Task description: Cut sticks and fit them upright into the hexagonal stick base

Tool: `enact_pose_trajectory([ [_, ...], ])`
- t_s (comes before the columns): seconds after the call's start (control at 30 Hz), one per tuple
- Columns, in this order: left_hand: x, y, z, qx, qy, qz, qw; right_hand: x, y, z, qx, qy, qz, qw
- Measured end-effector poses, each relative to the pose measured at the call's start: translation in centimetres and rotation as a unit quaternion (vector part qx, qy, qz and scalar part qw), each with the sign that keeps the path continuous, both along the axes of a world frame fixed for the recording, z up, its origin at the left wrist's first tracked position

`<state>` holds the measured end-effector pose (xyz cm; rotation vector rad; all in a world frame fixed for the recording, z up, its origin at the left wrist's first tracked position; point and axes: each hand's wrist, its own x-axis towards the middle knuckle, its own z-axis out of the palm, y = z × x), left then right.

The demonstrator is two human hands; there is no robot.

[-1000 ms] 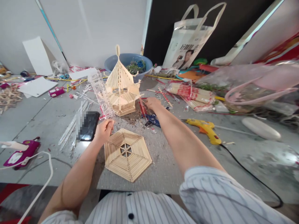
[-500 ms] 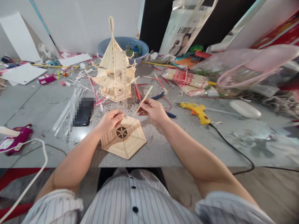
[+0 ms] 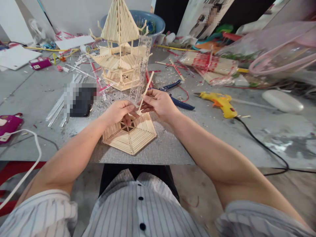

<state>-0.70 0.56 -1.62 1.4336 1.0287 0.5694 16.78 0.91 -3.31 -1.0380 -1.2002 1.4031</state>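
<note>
"Who holds what?"

"Above a cluttered gray table (image 3: 172, 153), a worker's left hand (image 3: 120, 112) pinches the lower end of a clear ruler (image 3: 143, 56). The right hand (image 3: 159, 103) grips a slim wooden stick (image 3: 149, 84) between thumb and fingers, tilted, just beside the ruler."

"Does the stick's low end touch the left fingertips?"

"From here, I cannot tell. Below them, a hexagonal panel (image 3: 132, 141) of sticks lies near the table's front edge; a pagoda model (image 3: 120, 28) stands behind."

"How would that stick handle?"

"Light and stiff, by its look, with a dry surface unlikely to slip, yet thin enough to snap if bent. A light pinch along its length, ends left free, should suit it."

"The ruler?"

"Probably smooth, thin plastic with some flex; a firm pinch at the end or edges seems right."

"And the panel?"

"Light, I'd judge, but fragile at its joints. The outer rim, held at opposite sides, looks the safest grip."
</note>
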Motion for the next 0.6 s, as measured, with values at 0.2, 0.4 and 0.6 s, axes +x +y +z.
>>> enact_pose_trajectory([
  [0.2, 0.05, 0.13, -0.52, -0.002, 0.013, -0.005, 1.0, -0.11, -0.09, 0.09, -0.01, -0.015, -0.009, 1.0],
  [0.4, 0.26, 0.07, -0.49, -0.008, 0.023, 0.004, 1.0, -0.27, -0.32, 0.47, -0.037, -0.03, -0.02, 0.999],
  [0.6, 0.26, 0.04, -0.41, -0.009, 0.035, 0.002, 0.999, -0.62, -0.52, 0.81, -0.048, -0.039, -0.031, 0.998],
])
